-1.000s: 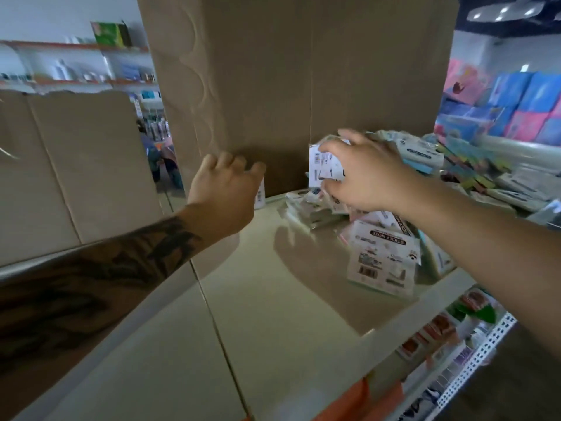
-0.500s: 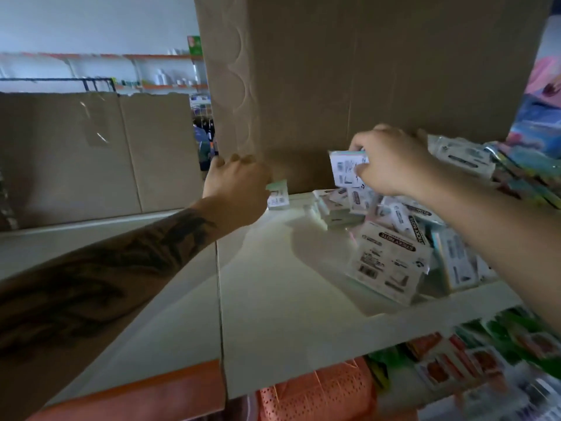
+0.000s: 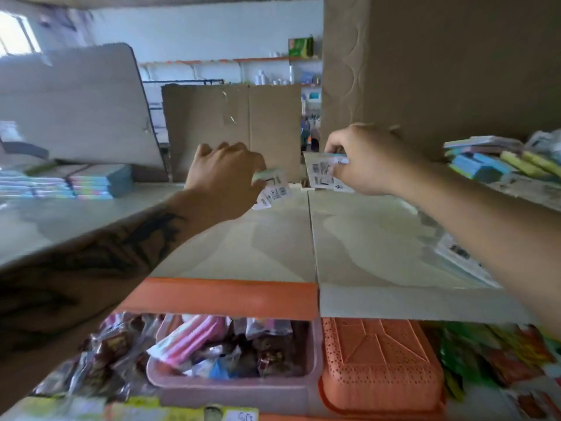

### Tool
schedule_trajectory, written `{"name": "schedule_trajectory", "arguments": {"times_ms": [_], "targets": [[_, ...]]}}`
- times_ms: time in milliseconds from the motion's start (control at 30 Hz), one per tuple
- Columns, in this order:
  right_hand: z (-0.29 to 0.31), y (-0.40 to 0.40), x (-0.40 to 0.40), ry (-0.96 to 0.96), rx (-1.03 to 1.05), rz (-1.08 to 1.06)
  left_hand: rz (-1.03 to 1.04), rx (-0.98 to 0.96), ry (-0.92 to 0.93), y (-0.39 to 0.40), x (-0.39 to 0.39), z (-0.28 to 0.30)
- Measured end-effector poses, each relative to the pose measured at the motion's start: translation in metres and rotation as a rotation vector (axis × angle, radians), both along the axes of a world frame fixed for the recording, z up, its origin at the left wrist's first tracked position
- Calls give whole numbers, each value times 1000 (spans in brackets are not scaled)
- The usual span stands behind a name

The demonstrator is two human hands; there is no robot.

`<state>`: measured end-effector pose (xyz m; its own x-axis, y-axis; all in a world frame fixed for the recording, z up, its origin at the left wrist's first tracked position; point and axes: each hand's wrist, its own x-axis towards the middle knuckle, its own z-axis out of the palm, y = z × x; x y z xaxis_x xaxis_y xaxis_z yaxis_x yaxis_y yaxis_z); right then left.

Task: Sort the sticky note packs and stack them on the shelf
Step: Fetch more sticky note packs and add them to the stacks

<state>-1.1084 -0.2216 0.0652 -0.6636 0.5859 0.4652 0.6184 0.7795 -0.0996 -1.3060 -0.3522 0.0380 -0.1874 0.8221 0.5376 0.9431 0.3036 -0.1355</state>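
The left hand (image 3: 226,170) grips a few sticky note packs (image 3: 271,189) in curled fingers, above the pale shelf (image 3: 273,247). Just to the right, the right hand (image 3: 368,161) pinches 1 more pack (image 3: 323,173) between thumb and fingers. The 2 hands are near each other, not touching. Far left on the shelf lie stacked packs (image 3: 100,185); far right is a loose coloured pile (image 3: 498,161). Behind stands a cardboard box (image 3: 440,65).

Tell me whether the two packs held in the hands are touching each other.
Apart. The head view shows bare cardboard and shelf between the left hand's pack and the right hand's pack.
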Motion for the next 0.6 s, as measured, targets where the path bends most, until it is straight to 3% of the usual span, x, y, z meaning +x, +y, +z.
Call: {"name": "schedule_trajectory", "arguments": {"times_ms": [367, 600], "targets": [[-2, -97, -180, -66, 9, 175, 45, -16, -100, -111, -167, 3], [-5, -160, -283, -43, -183, 219, -98, 0, -364, -167, -280, 7]]}}
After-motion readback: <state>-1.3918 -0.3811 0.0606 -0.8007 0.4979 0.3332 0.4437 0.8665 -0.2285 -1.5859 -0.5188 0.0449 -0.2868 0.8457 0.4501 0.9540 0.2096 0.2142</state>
